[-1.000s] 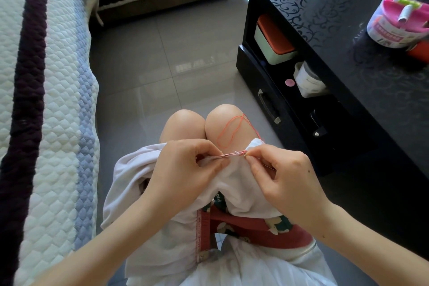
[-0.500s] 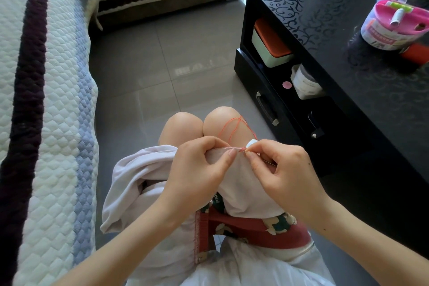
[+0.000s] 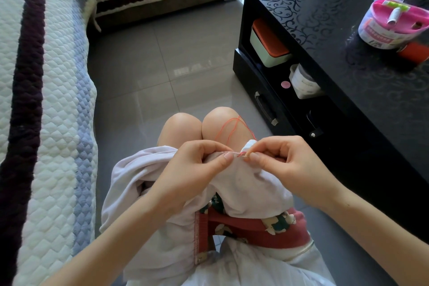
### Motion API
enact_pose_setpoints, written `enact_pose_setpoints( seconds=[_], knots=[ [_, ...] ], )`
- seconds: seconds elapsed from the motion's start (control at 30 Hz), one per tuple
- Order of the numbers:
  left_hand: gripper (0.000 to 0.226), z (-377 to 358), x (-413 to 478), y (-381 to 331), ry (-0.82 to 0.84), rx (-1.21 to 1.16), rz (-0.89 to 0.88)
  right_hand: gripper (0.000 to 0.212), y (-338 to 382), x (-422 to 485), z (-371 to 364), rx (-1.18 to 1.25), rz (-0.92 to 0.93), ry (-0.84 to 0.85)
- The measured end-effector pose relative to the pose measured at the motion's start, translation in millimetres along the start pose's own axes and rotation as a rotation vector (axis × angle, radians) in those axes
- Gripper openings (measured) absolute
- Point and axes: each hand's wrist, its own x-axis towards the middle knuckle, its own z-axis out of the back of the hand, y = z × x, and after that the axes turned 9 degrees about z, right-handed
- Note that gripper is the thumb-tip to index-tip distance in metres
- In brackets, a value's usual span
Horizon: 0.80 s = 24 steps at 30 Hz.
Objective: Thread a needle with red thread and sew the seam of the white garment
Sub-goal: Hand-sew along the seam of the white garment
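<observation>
A white garment (image 3: pixel 246 183) is draped over my lap and knees. My left hand (image 3: pixel 195 169) pinches a raised fold of its seam between thumb and fingers. Just to the right, my right hand (image 3: pixel 287 165) pinches a thin needle (image 3: pixel 244 157) at the seam edge, with its tip in the cloth. Red thread (image 3: pixel 228 130) loops loosely from the seam over my right knee. Red stitches show along the fold between my two hands.
A black patterned table (image 3: pixel 348 37) stands at the right, with a pink sewing kit tub (image 3: pixel 392 23) and a red spool (image 3: pixel 415 52) on top. Its lower shelf holds a green box (image 3: pixel 267 44) and a jar (image 3: pixel 304 81). A quilted sofa (image 3: pixel 46 100) runs along the left.
My right hand has shifted slightly right along the seam with the needle, and my left hand has re-pinched the fold. The thread loop on my knee has changed shape a little.
</observation>
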Motion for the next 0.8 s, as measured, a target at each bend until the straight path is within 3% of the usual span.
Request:
enact_pose_setpoints(
  seconds=[0.27, 0.53, 0.67, 0.8],
  knots=[
    [0.019, 5, 0, -3, 0.149, -0.173, 0.074, 0.014, 6, 6, 10, 0.193, -0.133, 0.127],
    [0.014, 10, 2, -3, 0.258, -0.323, 0.132, 0.013, 4, 7, 9, 0.280, -0.159, 0.144],
    [0.026, 9, 6, -1, 0.269, -0.322, 0.172, 0.011, -3, 5, 3, 0.289, -0.145, 0.174],
    [0.016, 7, 7, -1, 0.282, -0.314, 0.196, 0.016, -5, 5, -4, 0.261, -0.103, 0.169]
  ],
)
